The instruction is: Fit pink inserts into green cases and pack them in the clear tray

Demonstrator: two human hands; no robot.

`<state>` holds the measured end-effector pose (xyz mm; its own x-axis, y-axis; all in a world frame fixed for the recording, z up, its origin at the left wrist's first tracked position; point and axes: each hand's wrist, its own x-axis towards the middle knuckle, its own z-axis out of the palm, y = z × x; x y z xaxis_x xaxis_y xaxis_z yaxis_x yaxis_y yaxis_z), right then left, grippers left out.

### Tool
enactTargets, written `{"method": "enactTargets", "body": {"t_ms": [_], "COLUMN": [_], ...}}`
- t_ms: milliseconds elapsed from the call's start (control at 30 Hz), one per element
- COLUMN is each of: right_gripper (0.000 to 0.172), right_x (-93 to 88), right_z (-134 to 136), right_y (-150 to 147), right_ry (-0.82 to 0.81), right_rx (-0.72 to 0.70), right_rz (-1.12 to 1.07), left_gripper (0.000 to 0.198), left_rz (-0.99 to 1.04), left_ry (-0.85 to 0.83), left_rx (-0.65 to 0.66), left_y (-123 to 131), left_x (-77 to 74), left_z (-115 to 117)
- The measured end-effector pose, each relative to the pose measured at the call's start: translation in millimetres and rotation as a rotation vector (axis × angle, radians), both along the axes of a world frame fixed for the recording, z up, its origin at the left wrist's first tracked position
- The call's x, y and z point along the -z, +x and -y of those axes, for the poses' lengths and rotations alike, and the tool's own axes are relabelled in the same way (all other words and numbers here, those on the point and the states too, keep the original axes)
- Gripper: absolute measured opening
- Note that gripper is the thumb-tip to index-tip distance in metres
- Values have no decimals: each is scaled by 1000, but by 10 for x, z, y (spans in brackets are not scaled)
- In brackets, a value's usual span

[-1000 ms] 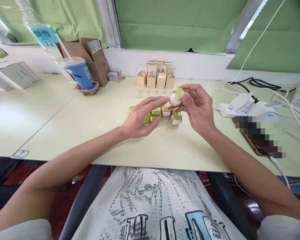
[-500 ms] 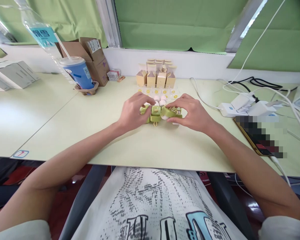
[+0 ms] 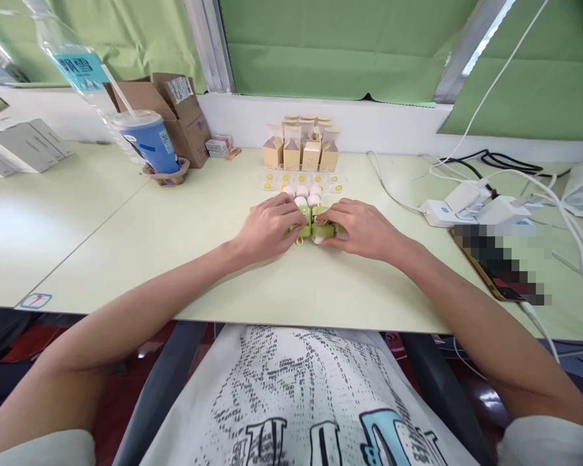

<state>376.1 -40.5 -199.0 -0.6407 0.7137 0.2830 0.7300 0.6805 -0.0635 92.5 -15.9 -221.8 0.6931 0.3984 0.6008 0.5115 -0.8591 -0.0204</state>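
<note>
Green clip-like pieces with pale pink rollers lie bunched on the pale table, in the middle and a little towards the far side, with both hands pressed in on them; the left hand lies on the left of the bunch, fingers curled down over the pieces and touching them, though whether it truly grips one I cannot tell; the right hand mirrors it on the right, fingers bent and closed onto the green pieces, thumb tucked under and hidden. By my judgement the step in hand is gathering or squaring the pieces together; the next move calls for even pressure from both sides, since the small parts could skid or tip.

Far left sit white boxes; then a clear bottle, a blue cup with a straw and a brown carton; just beyond the hands stand loose pink rollers, a clear sheet of yellow stickers and small tan cartons; to the right lie white chargers and trailing cables. Bare table shows to the near and left of the hands; the right side is crowded by cables, and the near edge lies well apart from the bunch.
</note>
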Motion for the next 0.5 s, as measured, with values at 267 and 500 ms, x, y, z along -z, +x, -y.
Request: {"method": "enactTargets", "body": {"t_ms": [267, 500], "right_gripper": [50, 60], "right_x": [-20, -11], "right_z": [56, -5], "right_y": [-61, 47], "right_ry": [35, 81], "right_rx": [58, -18], "right_rz": [75, 77], "left_gripper": [23, 23], "left_rz": [-43, -60], "left_ry": [-5, -2], "left_rx": [-3, -5], "left_y": [21, 13], "left_x": [6, 12], "left_z": [30, 21]}}
